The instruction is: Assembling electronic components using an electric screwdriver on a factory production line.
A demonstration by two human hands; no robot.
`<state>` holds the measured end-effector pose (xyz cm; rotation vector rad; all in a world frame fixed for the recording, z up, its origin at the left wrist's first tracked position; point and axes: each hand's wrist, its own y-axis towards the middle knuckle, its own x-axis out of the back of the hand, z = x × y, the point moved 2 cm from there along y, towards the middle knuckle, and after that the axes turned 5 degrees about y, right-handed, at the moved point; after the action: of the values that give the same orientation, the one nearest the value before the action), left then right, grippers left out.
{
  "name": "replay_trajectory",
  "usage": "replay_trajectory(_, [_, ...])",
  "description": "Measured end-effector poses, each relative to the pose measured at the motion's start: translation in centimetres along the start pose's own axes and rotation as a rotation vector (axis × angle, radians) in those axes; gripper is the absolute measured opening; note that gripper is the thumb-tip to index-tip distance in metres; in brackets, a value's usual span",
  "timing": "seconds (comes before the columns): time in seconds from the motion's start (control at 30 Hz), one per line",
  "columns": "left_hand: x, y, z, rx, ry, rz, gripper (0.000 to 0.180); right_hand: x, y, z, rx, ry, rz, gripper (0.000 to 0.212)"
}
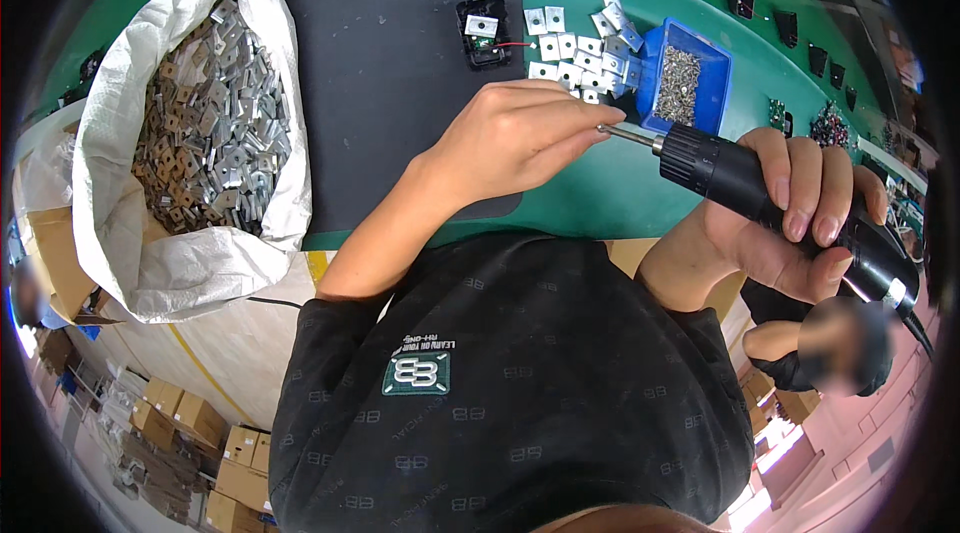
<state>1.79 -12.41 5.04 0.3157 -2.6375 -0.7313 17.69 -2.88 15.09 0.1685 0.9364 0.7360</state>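
Lettered black shirt [570, 373]; right fingers [804, 181] grip screwdriver [712, 165].

Bright, even light fills the workspace — it glints off the metal plates [586, 63] and lays a sheen on the black screwdriver [715, 168], while the dark mat [400, 63] looks matte. Fisheye curvature bows the green bench [600, 208] and the corners sink into black. Nearby detail is crisp — smeared patches blur both sides, and white glare shows at lower right.

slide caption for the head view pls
Left hand at the bit of a black screwdriver held in the right hand, near a blue bin.
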Motion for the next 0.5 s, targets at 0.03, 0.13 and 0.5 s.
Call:
replay_trajectory(0.03, [0.0,-0.1,0.0,0.001,0.0,-0.002,0.023,0.0,0.0,-0.1,-0.006,-0.001,0.0,0.033])
replay_trajectory(0.13, [0.3,-0.3,-0.1,-0.031,0.039,-0.012,0.023,0.5,-0.2,-0.1,-0.013,0.018,0.122,0.043])
replay_trajectory(0.5, [1.7,-1.2,0.7,-0.006,0.256,0.053,0.032,0.1,-0.1,-2.3,-0.064,-0.06,0.206,0.044])
